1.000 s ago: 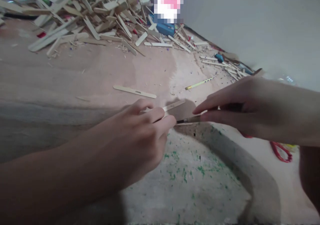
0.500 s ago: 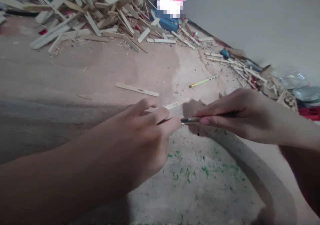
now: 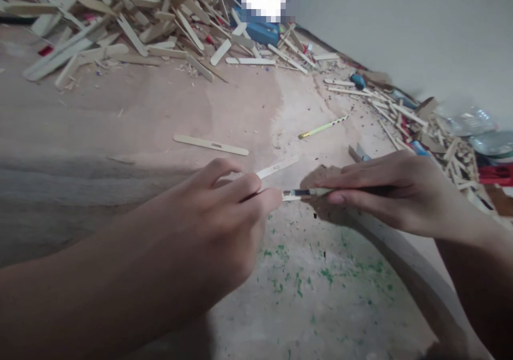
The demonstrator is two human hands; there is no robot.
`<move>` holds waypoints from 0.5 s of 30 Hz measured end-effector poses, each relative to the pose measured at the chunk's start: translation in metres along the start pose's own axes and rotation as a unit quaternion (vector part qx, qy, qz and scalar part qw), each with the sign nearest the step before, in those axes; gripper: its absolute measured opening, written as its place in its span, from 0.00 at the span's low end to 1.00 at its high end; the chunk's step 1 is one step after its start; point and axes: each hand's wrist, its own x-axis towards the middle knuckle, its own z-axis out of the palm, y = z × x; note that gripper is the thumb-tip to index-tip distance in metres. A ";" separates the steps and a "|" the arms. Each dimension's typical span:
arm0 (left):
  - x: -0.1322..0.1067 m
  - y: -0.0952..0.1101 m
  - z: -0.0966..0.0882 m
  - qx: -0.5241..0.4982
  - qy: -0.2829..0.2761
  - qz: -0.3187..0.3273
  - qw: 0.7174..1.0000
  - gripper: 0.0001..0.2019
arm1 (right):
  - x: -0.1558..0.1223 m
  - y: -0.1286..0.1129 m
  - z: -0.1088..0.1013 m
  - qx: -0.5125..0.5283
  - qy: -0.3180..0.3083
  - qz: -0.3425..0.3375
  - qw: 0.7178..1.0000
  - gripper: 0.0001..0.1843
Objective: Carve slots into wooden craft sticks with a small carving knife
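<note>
My left hand is closed, its fingers bent over the near end of a pale craft stick. That stick slants up to the right and has a small rectangle marked near its middle. Beside the index fingertip, the end of a second craft stick juts out. My right hand pinches a slim tool with a dark tip, a silver collar and a pale greenish handle. Its tip meets the second stick; the exact contact is too small to tell. Another craft stick with a small slot lies on the table beyond my left hand.
A yellow-green pencil lies beyond my hands. A large heap of craft sticks covers the back left, beside a blue object. More sticks and clear plastic containers line the wall at right. Green flecks dot the near table.
The view has shifted slightly, so most things sit further left. The tool in my right hand has drawn back a little from my left fingers, showing more of the second stick.
</note>
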 end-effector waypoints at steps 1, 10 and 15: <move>0.000 0.000 0.000 -0.002 0.000 0.000 1.000 0.12 | 0.000 -0.002 0.001 0.004 -0.013 -0.005 1.000 0.15; 0.002 -0.002 -0.004 0.005 -0.017 0.009 1.000 0.12 | 0.009 -0.018 0.004 -0.083 -0.033 -0.049 0.995 0.16; -0.002 -0.008 -0.003 0.009 -0.005 0.038 0.999 0.15 | 0.013 -0.034 0.002 -0.154 -0.043 -0.076 0.984 0.16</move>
